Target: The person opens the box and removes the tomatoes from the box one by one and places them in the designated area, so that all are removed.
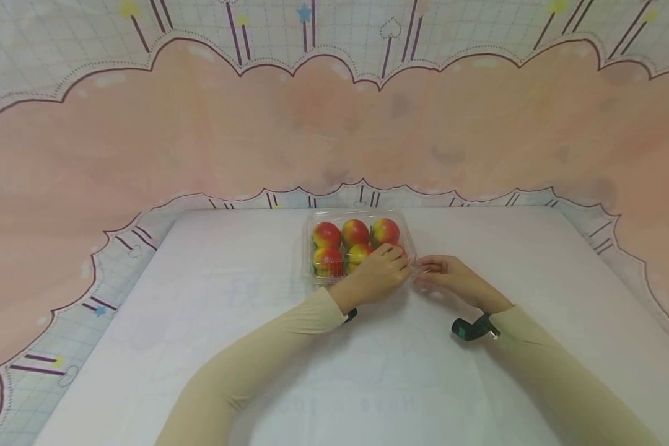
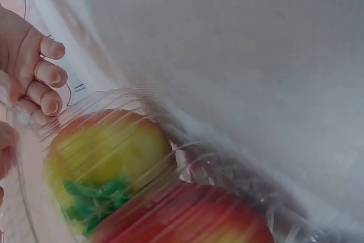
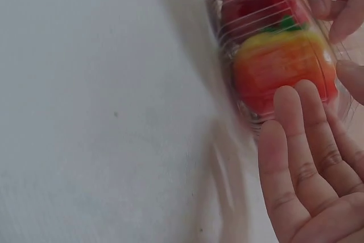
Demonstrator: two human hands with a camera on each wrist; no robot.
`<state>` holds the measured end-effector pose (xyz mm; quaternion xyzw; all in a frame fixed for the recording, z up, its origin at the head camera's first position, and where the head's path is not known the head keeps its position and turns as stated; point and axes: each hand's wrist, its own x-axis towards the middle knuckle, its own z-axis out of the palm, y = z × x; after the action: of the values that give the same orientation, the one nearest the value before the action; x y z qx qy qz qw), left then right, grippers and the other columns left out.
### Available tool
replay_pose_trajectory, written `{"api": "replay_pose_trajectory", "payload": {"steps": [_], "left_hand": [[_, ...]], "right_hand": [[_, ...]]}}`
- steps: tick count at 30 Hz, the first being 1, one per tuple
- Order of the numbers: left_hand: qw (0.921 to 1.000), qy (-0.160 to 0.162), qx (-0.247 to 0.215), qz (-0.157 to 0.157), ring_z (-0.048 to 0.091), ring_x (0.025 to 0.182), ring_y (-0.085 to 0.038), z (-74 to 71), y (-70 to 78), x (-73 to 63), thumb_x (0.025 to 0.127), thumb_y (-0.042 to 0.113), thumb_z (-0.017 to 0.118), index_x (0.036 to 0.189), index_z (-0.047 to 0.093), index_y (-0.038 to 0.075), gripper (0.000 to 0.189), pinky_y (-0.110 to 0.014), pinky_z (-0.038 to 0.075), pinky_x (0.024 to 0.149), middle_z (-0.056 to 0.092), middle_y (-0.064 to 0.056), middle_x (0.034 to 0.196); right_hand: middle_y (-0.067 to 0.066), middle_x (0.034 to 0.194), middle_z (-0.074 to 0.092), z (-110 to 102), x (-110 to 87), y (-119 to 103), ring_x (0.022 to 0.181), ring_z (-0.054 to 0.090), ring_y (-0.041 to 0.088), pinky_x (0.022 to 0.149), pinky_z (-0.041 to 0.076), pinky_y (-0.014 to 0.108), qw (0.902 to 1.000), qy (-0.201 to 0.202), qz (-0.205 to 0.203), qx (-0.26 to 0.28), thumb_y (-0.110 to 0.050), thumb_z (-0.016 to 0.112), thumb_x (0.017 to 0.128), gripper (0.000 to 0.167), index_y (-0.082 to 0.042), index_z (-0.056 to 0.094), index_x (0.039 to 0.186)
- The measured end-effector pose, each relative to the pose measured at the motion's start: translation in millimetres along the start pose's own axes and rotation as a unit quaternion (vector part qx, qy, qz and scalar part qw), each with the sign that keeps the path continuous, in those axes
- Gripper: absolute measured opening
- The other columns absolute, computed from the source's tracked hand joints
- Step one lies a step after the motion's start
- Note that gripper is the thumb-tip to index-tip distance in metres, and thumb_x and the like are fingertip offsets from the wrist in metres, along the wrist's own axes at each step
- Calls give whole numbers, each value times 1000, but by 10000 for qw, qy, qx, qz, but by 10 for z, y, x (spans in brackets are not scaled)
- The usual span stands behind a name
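A clear plastic clamshell box [image 1: 310,248] holds several red-and-yellow fruits [image 1: 355,232] with green leafy caps, standing in rows under its see-through lid. My left hand [image 1: 376,275] reaches across the front right corner, its fingers bent at the box's right edge and covering part of one fruit. From the right, my right hand [image 1: 448,279] meets the same edge, thumb and forefinger pinching the rim. In the right wrist view its other fingers [image 3: 290,118] stretch out beside the ribbed wall. The left wrist view shows one fruit [image 2: 108,152] close behind the ribbed plastic.
The box stands toward the back of a table with a white cover [image 1: 245,353]. A patterned pink curtain [image 1: 340,130] hangs behind the table and along its sides. A dark wrist camera [image 1: 468,329] sits below the right wrist.
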<state>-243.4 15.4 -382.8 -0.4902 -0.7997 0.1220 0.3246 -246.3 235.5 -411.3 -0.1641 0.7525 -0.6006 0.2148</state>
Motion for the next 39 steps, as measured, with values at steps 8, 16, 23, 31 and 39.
{"api": "replay_pose_trajectory", "payload": {"steps": [8,16,23,31,39], "left_hand": [[9989,378,-218,144,60,93,-12,-9,-25,-85,90,22,60,98,72,19,15,-24,46,84,72,6,95],[9982,372,-352,321,61,92,-11,-31,-48,-135,90,24,62,98,73,18,15,-23,47,83,72,6,94],[9991,216,105,352,59,93,-11,-72,2,-70,92,24,59,98,72,20,14,-23,45,83,71,7,95],[9992,371,61,131,59,91,-10,0,50,-38,91,24,60,94,73,22,13,-22,45,78,71,8,91],[9967,608,-522,-100,57,88,-11,25,65,-24,88,19,64,86,73,19,10,-22,43,77,69,7,84]], "right_hand": [[-7,96,69,29,11,48,94,65,6,84,56,24,9956,-328,105,871,3,49,92,34,11,41,125],[-4,89,72,124,9,-36,86,68,7,82,56,21,9762,-420,537,2057,2,46,94,17,-10,57,100],[-3,82,71,155,30,-73,78,68,6,77,57,19,9733,-279,664,2180,3,47,94,19,-11,60,93],[-3,87,72,152,17,-11,83,69,8,79,57,20,9710,-479,452,2300,1,48,94,20,-14,63,96],[0,86,71,165,16,0,81,68,8,77,57,19,9638,-300,540,2594,5,46,94,26,-13,64,93]]}}
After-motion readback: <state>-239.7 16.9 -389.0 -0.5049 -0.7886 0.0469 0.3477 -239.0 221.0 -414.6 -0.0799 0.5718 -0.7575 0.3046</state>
